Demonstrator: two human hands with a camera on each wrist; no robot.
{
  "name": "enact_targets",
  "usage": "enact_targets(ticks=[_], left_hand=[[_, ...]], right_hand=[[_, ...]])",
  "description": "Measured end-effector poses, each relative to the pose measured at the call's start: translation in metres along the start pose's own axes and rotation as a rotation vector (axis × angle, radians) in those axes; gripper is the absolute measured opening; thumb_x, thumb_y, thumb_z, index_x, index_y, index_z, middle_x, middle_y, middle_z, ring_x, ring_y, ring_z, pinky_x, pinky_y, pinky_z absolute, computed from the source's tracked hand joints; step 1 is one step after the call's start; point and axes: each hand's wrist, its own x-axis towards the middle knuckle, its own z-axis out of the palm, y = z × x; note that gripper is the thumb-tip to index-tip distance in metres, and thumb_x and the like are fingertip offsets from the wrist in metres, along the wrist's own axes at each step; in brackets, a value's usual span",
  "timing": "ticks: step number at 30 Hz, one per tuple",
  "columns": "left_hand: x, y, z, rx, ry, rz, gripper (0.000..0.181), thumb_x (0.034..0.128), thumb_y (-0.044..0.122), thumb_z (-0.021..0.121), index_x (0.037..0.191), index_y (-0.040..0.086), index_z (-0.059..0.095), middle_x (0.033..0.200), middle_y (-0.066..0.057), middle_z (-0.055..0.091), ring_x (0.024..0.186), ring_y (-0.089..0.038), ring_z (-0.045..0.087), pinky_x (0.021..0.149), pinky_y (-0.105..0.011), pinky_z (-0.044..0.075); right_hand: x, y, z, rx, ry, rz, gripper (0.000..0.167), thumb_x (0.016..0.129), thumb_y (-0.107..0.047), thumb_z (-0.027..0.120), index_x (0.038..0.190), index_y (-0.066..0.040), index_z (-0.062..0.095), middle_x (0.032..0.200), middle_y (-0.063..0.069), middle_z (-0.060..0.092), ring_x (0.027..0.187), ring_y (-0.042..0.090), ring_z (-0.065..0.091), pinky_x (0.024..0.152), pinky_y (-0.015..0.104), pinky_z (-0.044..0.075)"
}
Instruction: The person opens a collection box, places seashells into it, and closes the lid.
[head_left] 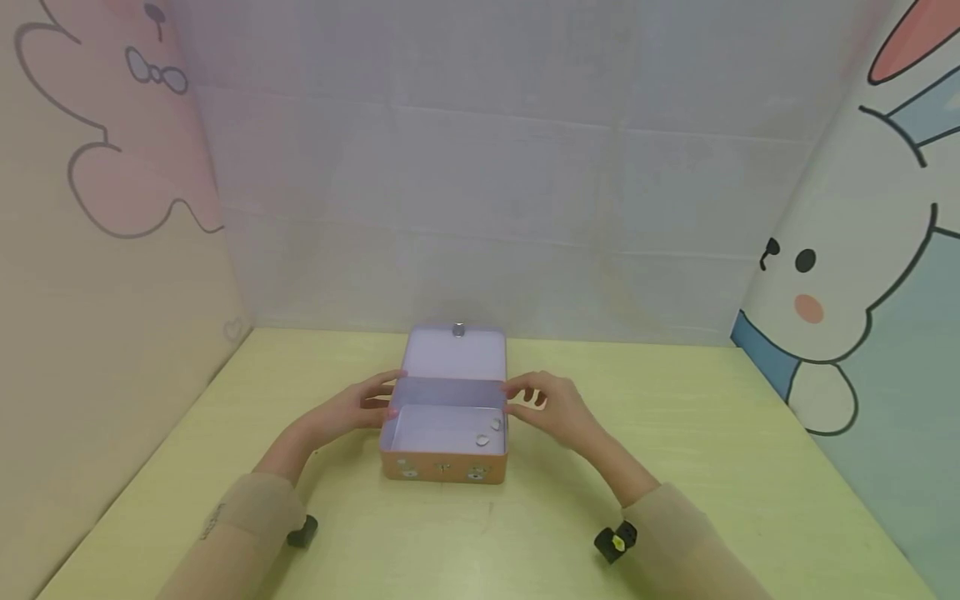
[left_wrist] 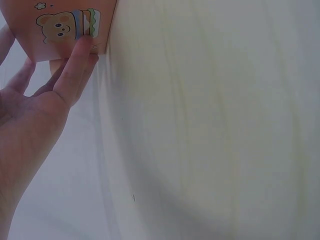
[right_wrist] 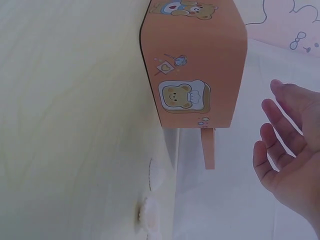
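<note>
A rectangular tin box [head_left: 442, 467], orange with bear pictures outside and lilac inside, stands with its lid [head_left: 455, 357] folded back. Two small pale pieces [head_left: 482, 440] lie inside at the right; they are too small to identify. My left hand [head_left: 360, 407] touches the left wall, its extended fingers against the printed side [left_wrist: 60, 30] in the left wrist view. At the box's right edge is my right hand [head_left: 558, 408], fingers loosely bent. The right wrist view shows that hand [right_wrist: 297, 145] empty and apart from the orange side [right_wrist: 195, 65].
White pieces with ridged edges [right_wrist: 149, 215] lie on the table beyond the box in the right wrist view. The yellowish tabletop [head_left: 675, 417] meets a pale back wall [head_left: 487, 183]. Cartoon-printed panels [head_left: 832, 275] stand at both sides.
</note>
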Motion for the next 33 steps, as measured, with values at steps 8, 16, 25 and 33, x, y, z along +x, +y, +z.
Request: enact_targets(ticks=[8,16,25,33], left_hand=[[-0.001,0.003,0.002,0.014,0.005,-0.003,0.066,0.0943,0.022,0.058,0.149,0.029,0.023,0.151,-0.01,0.029,0.137,-0.035,0.031,0.102,-0.044,0.043],[-0.001,0.002,0.002,0.011,0.004,0.001,0.066,0.0943,0.021,0.058,0.149,0.029,0.023,0.151,-0.011,0.029,0.137,-0.035,0.031,0.102,-0.044,0.043],[-0.001,0.003,0.002,0.006,0.006,0.0,0.066,0.0939,0.021,0.059,0.149,0.029,0.024,0.151,-0.01,0.03,0.137,-0.034,0.032,0.102,-0.043,0.043],[-0.001,0.005,0.002,-0.003,0.0,0.008,0.065,0.094,0.02,0.059,0.149,0.028,0.024,0.15,-0.01,0.031,0.137,-0.033,0.032,0.102,-0.042,0.043]], right_hand=[[-0.008,0.001,-0.022,-0.019,0.017,-0.018,0.023,0.082,-0.016,0.073,0.105,-0.014,0.07,0.089,-0.004,0.07,0.079,0.009,0.056,0.068,0.033,0.052],[-0.018,0.008,-0.04,-0.022,0.038,-0.029,0.021,0.082,-0.014,0.073,0.103,-0.013,0.069,0.089,-0.003,0.07,0.08,0.01,0.057,0.067,0.033,0.051],[-0.032,0.028,-0.06,-0.044,0.032,-0.089,0.021,0.082,-0.013,0.073,0.101,-0.02,0.067,0.094,-0.007,0.067,0.081,0.011,0.057,0.068,0.03,0.051],[-0.045,0.045,-0.07,-0.095,0.016,-0.146,0.023,0.078,-0.009,0.076,0.098,-0.016,0.068,0.093,-0.005,0.068,0.08,0.014,0.058,0.065,0.03,0.05]])
